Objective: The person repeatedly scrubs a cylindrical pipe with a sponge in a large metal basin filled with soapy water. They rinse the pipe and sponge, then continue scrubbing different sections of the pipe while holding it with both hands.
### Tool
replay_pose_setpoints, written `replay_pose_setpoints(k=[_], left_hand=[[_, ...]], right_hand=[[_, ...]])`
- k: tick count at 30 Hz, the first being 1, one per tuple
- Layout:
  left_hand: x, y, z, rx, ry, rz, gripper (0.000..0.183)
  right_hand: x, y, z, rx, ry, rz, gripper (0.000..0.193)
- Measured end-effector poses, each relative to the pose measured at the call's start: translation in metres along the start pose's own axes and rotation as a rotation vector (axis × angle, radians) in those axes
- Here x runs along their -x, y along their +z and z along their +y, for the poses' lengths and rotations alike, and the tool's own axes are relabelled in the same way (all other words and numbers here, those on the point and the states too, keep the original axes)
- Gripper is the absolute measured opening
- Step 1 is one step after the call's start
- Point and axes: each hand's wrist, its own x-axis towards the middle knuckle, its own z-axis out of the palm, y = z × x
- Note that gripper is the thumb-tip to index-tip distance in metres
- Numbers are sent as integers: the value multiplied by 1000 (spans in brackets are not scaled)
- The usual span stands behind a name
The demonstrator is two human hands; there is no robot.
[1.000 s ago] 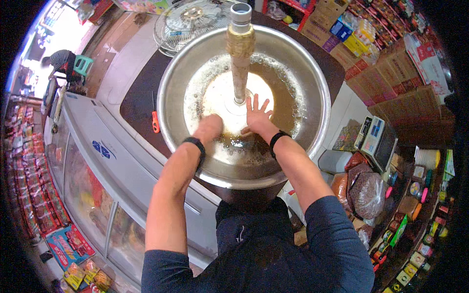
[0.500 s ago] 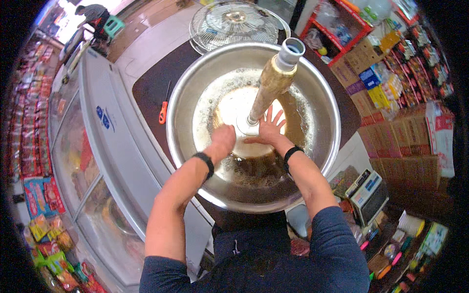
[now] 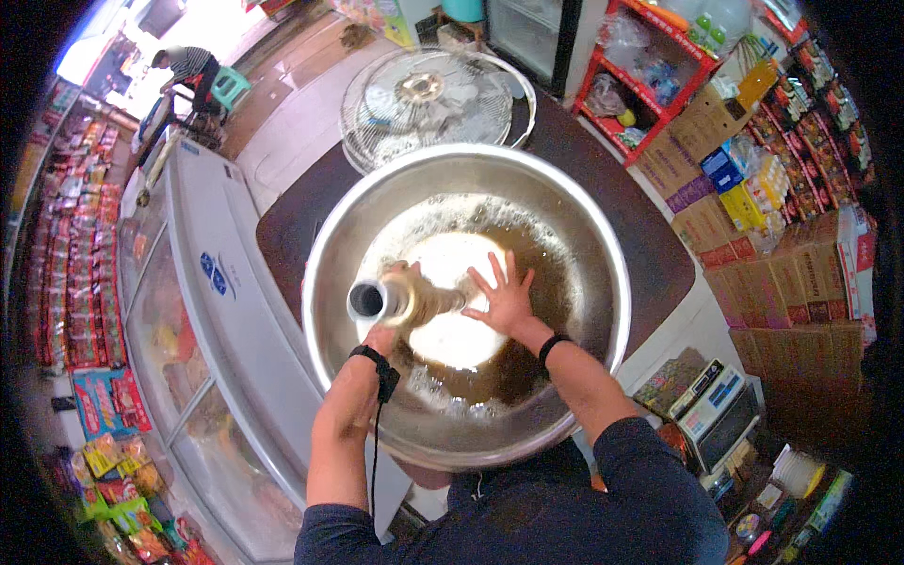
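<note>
A large steel basin (image 3: pixel 325 226) holds brownish, foamy water. In it lies a white round base (image 3: pixel 471 350), probably of a stand fan, with a stained pole (image 3: pixel 428 299) rising from its middle. The pole leans left toward me and ends in a grey open tube (image 3: pixel 367 299). My right hand (image 3: pixel 508 303) is spread over the right part of the base, fingers apart. On the left, my left hand (image 3: pixel 380 337) is beside and partly behind the pole; most of its fingers are hidden, so its grip does not show.
The basin stands on a dark table (image 3: pixel 659 254), with a wire fan grille (image 3: pixel 424 89) behind it. A glass-sided freezer (image 3: pixel 212 311) lies left; cardboard boxes (image 3: pixel 782 273) and a scale (image 3: pixel 711 410) are right. Far left, a person (image 3: pixel 188 71) bends near a green stool (image 3: pixel 229 87).
The pole has swung from leaning up and right to leaning left toward me. My left hand has moved left, and my right hand has spread on the base. The orange screwdriver is mostly hidden now.
</note>
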Motion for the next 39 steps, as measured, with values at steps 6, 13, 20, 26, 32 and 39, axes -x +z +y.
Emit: replay_pose_setpoints(k=[6,13,20,26,32,39], left_hand=[[-145,44,23,-240,273,36,41],[-119,35,-21,-296,26,203,39],[4,25,-13,-259,27,250,48],[-107,37,30,-221,463,-58,43],[-147,34,12,-301,218,-10,47],[-24,4,-24,-461,-291,70,47]], right_hand=[[-6,7,1,25,-48,147,88],[-13,0,12,-62,-6,129,87],[-46,4,19,-210,114,286,73],[-53,12,26,-130,132,238,65],[-67,6,29,-308,225,174,69],[-75,-16,28,-122,193,-4,68]])
